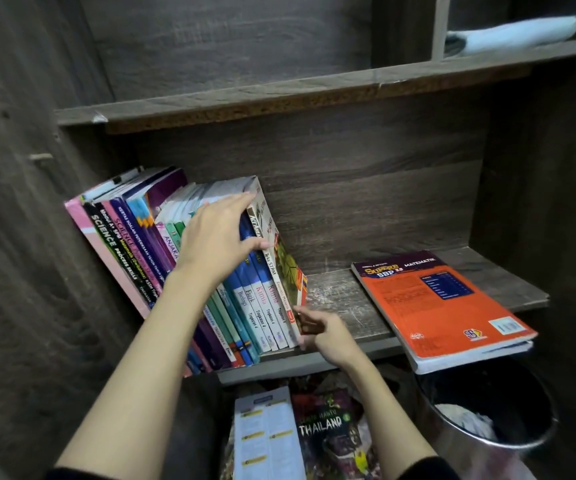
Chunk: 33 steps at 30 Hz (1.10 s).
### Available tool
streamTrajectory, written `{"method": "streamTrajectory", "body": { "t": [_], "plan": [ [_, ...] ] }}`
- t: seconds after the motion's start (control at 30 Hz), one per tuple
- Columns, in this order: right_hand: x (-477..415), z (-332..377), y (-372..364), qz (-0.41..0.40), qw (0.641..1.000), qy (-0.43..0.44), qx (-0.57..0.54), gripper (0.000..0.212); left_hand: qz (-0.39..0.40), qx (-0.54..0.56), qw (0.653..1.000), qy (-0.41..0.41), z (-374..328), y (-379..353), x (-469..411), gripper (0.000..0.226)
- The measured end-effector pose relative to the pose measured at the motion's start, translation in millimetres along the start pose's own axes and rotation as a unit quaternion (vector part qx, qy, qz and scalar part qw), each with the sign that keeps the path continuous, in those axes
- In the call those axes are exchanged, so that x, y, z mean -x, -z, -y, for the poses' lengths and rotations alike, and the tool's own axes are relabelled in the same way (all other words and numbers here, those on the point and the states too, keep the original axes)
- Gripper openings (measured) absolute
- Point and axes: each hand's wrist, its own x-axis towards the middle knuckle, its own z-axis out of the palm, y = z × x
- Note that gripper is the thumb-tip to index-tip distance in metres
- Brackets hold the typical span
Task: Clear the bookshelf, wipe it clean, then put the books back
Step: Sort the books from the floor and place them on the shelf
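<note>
1. The row of books point(130, 244) is standing on the left half of the shelf board point(342, 299), spines outward and all leaning left against the side wall.
2. The orange maths book point(442, 306) is lying flat on the right of the same board, well apart from the row, its near corner overhanging the front edge.
3. Bare scuffed board is showing between the two.
4. The upper shelf point(279, 95) is carrying no books in its open bay. A pale blue cloth point(515, 34) is lying in the compartment at upper right.
5. Below the board, a dark paperback point(328, 427) and a white leaflet point(266, 434) are lying loose. A metal bin point(487, 410) with crumpled paper inside is sitting to their right.
6. The shelving is showing dark wood-grain laminate, with raw chipboard exposed on the upper shelf's front edge. The spines are looking glossy and thin.
7. The left hand point(215, 237) is gripping the right end of the row, fingers lying over the top edges and thumb pressing across the blue spines.
8. The right hand point(328, 336) is sitting at the foot of the outermost book, fingers curling against its lower corner. Cannot tell whether they are pinching it.
</note>
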Motion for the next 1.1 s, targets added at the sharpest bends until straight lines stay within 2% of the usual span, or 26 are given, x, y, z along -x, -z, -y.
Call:
{"method": "streamTrajectory", "body": {
  "t": [0.3, 0.43, 0.5, 0.67, 0.77, 0.87, 0.93, 1.1],
  "plan": [
    [-7, 5, -12, -0.099, 0.994, -0.010, 0.042, 0.053, -0.043, -0.010, 0.998, 0.033, -5, -8, -3, 0.074],
    [-3, 6, -16, -0.112, 0.989, -0.010, 0.095, 0.051, -0.047, -0.005, 0.998, 0.037, -4, -12, -1, 0.074],
    [-1, 7, -17, -0.108, 0.988, -0.016, 0.112, 0.052, -0.047, -0.009, 0.998, 0.035, -6, -13, 0, 0.074],
    [10, 25, 6, -0.034, 0.985, -0.015, 0.170, 0.057, -0.019, -0.085, 0.996, 0.018, -16, -17, 10, 0.077],
    [20, 44, 39, -0.112, 0.968, 0.005, 0.226, 0.049, -0.072, -0.042, 0.996, -0.014, -38, -24, 21, 0.061],
    [34, 66, 78, -0.197, 0.933, 0.000, 0.300, 0.041, -0.103, 0.009, 0.995, -0.015, -68, -39, 24, 0.042],
    [48, 76, 106, -0.244, 0.906, -0.006, 0.345, 0.036, -0.066, 0.016, 0.998, 0.009, -93, -51, 26, 0.034],
    [78, 73, 162, -0.318, 0.851, -0.096, 0.407, 0.029, 0.124, -0.004, 0.991, 0.043, -148, -86, 36, 0.030]
  ]
}}
